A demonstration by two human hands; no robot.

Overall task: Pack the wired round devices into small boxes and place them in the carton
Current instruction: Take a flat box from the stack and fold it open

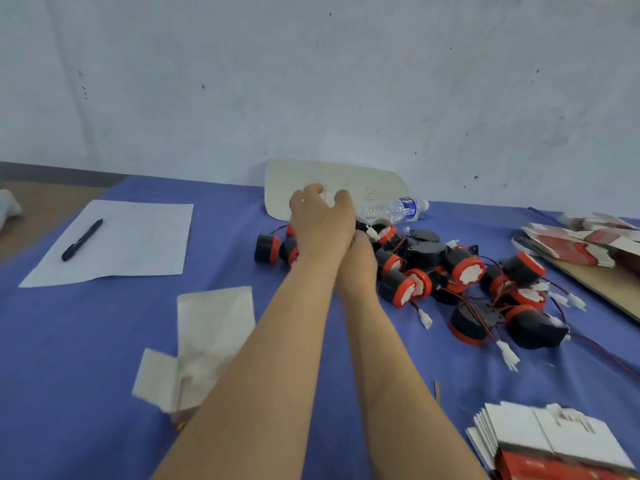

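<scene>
Several black round devices (464,268) with red rims, white faces and red-black wires ending in white plugs lie in a pile on the blue cloth (86,341), right of centre. Two more devices (268,249) sit at the pile's left end. My left hand (322,220) reaches over that left end with fingers curved and apart, and nothing shows in it. My right hand (360,252) lies just under the left wrist against the pile, its fingers hidden. Flat folded small boxes (540,441) are stacked at bottom right. No carton is in view.
A white sheet (131,237) with a black pen (82,240) lies at left. A blurred pale folded sheet (207,341) lies near my left forearm. A water bottle (394,209) and a beige board (374,181) rest by the wall. More flat boxes (588,244) sit on cardboard at right.
</scene>
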